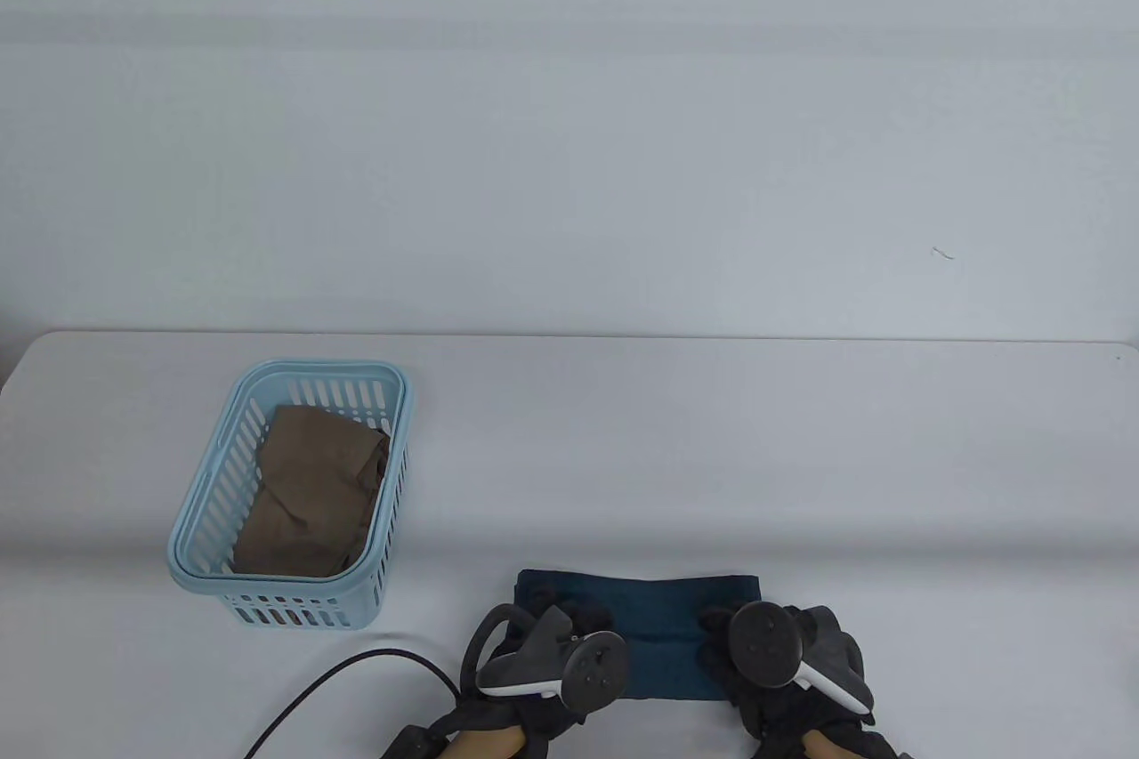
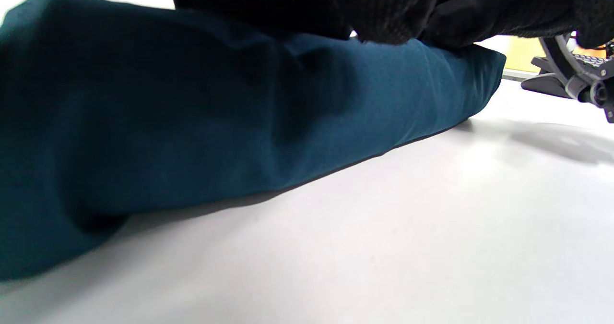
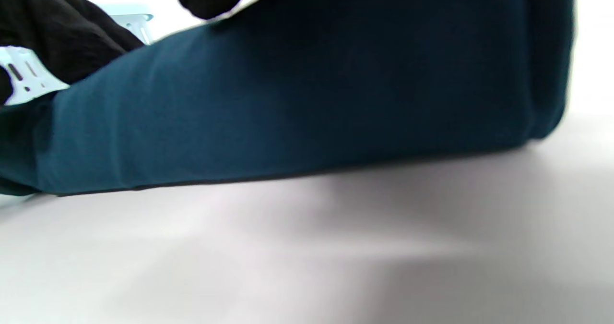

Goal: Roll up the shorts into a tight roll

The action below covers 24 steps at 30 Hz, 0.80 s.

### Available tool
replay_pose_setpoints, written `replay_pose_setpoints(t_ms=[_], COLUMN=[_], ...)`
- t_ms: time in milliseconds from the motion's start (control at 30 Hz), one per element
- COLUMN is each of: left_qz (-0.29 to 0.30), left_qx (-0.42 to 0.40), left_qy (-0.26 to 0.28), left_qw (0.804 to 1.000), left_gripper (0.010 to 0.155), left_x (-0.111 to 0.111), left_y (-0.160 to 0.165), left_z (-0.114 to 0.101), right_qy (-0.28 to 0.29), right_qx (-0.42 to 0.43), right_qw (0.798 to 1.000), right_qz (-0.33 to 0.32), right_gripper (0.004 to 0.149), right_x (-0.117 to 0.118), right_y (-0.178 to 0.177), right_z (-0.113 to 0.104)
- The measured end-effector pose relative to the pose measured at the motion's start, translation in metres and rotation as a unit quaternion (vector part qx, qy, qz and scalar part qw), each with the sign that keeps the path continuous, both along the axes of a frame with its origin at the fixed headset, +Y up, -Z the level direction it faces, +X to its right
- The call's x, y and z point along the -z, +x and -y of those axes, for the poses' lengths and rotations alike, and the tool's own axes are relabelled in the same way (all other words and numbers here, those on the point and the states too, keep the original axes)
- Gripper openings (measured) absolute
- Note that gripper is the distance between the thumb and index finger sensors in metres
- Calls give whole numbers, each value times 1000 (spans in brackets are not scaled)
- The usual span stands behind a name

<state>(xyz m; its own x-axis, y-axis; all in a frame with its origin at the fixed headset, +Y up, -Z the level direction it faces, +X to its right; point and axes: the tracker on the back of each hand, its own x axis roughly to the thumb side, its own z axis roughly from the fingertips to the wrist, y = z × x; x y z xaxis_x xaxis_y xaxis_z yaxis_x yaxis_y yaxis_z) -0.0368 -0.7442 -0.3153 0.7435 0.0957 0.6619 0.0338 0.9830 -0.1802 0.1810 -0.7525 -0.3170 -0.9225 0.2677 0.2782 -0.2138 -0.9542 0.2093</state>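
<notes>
Both hands, left hand and right hand, press curled fingers onto the blue shorts; keep the roll tight under the fingers.

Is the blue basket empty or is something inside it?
Not empty. The basket holds crumpled brown cloth.

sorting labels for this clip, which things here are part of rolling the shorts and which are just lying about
Part of the job:
teal shorts
left hand, on the shorts
right hand, on the shorts

Just lying about:
light blue basket
brown cloth in the basket
black cable
</notes>
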Motion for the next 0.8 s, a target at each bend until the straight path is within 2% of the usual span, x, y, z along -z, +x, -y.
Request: replay_pose_setpoints(t_ms=[67, 233, 400, 600, 700, 800], left_qz=[-2, -8, -9, -6, 0, -7], left_qx=[8, 35, 71, 98, 106, 90], left_qy=[3, 7, -2, 2, 37, 33], left_qw=[1000, 999, 997, 995, 994, 995], left_gripper=[55, 63, 74, 78, 75, 72], left_x=[0, 1, 3, 4, 5, 8], left_y=[1, 2, 4, 8, 10, 10], left_z=[2, 9, 22, 37, 37, 28], right_qy=[12, -3, -39, -57, -9, 23], right_qx=[-22, -60, -118, -155, -140, -144], right_qw=[1000, 997, 991, 985, 989, 988], right_qz=[-14, -38, -53, -47, -45, -51], right_gripper=[61, 73, 80, 75, 68, 63], right_x=[-3, -7, -8, -2, 1, 1], right_y=[-1, -6, -12, -15, -15, -15], right_z=[-3, 0, 11, 28, 27, 21])
